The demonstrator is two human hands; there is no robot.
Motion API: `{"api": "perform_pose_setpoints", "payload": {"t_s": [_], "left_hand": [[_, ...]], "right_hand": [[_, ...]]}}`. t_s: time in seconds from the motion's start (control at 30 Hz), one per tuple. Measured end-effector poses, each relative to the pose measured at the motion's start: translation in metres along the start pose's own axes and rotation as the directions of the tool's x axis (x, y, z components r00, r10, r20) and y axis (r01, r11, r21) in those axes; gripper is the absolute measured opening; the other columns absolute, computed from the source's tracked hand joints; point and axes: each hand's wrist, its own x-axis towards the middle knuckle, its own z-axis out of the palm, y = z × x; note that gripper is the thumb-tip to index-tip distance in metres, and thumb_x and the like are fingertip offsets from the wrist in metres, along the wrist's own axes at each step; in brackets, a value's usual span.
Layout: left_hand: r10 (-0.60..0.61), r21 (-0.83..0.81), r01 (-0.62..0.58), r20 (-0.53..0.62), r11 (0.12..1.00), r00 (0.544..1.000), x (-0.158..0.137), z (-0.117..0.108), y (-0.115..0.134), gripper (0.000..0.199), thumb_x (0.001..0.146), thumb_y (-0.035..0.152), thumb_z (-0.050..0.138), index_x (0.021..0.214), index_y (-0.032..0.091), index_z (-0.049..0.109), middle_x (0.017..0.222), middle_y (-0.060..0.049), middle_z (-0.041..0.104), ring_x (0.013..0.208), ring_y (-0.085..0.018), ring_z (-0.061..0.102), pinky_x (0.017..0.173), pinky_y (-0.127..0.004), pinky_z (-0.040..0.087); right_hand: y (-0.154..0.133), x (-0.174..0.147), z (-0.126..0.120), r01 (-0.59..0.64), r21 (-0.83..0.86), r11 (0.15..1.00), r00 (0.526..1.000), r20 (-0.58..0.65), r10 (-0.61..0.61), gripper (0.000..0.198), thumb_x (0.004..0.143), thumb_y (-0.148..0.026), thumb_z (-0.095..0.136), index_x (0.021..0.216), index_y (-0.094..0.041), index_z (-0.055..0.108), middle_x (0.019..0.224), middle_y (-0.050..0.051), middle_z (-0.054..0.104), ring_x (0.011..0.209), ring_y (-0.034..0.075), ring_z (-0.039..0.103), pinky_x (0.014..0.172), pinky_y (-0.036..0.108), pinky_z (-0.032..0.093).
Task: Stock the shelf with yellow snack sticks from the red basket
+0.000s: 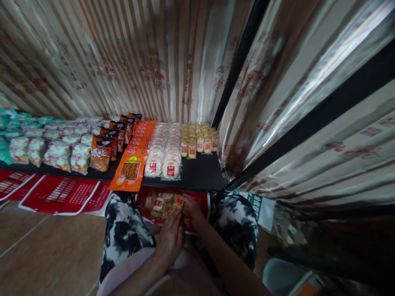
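Observation:
My left hand [171,235] reaches over a red plastic basket [203,201] between my knees, its fingertips closed on a small yellow-orange snack packet [178,201]. From the other side my right hand [193,210] meets the same packet, with its fingers bent against the right edge. Other wrapped snacks lie in the basket, among them a clear packet with a red label [158,204]. On the black shelf just above stand rows of yellow snack packets [191,147] and round white crackers in clear wrap [171,167]. The undersides of my fingers are hidden.
Flat orange snack bags [128,170], brown-orange bags [100,153] and white bags [57,155] line the black shelf [200,174] to the left. More red baskets [61,195] sit below it. A patterned curtain [138,61] and black poles [239,61] close off the back and right.

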Motion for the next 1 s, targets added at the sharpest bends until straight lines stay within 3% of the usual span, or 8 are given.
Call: {"api": "perform_pose_setpoints", "payload": {"t_s": [0.2,0.53,1.0], "left_hand": [[-0.027,-0.01,0.027,-0.103,1.0,0.994,0.006,-0.019,0.001,0.041,0.084,0.013,0.032,0.123,0.016,0.046,0.13,-0.011,0.046,0.126,-0.021,0.035,0.102,-0.044,0.036],[-0.032,-0.052,0.018,-0.266,0.998,0.963,0.015,-0.025,-0.014,0.036,0.083,0.008,0.032,0.112,0.018,0.052,0.12,-0.009,0.052,0.123,-0.019,0.039,0.102,-0.043,0.037],[-0.083,-0.113,0.049,-0.316,0.992,0.945,0.031,-0.039,-0.017,0.032,0.084,0.01,0.031,0.101,0.018,0.057,0.12,-0.008,0.052,0.125,-0.018,0.036,0.104,-0.041,0.034]], "right_hand": [[-0.013,-0.022,0.003,-0.076,0.068,0.995,0.996,0.042,0.073,0.043,0.061,-0.032,0.059,0.102,-0.02,0.053,0.088,0.004,0.065,0.071,0.014,0.061,0.064,0.025,0.045],[-0.02,-0.037,0.002,-0.019,0.035,0.999,0.997,0.071,0.017,0.042,0.064,-0.03,0.051,0.105,-0.021,0.055,0.084,0.002,0.063,0.06,0.011,0.058,0.058,0.023,0.044],[-0.014,-0.03,0.001,-0.012,0.028,1.0,0.995,0.099,0.009,0.028,0.064,-0.027,0.054,0.091,-0.021,0.057,0.09,0.004,0.063,0.066,0.013,0.059,0.059,0.025,0.046]]}}
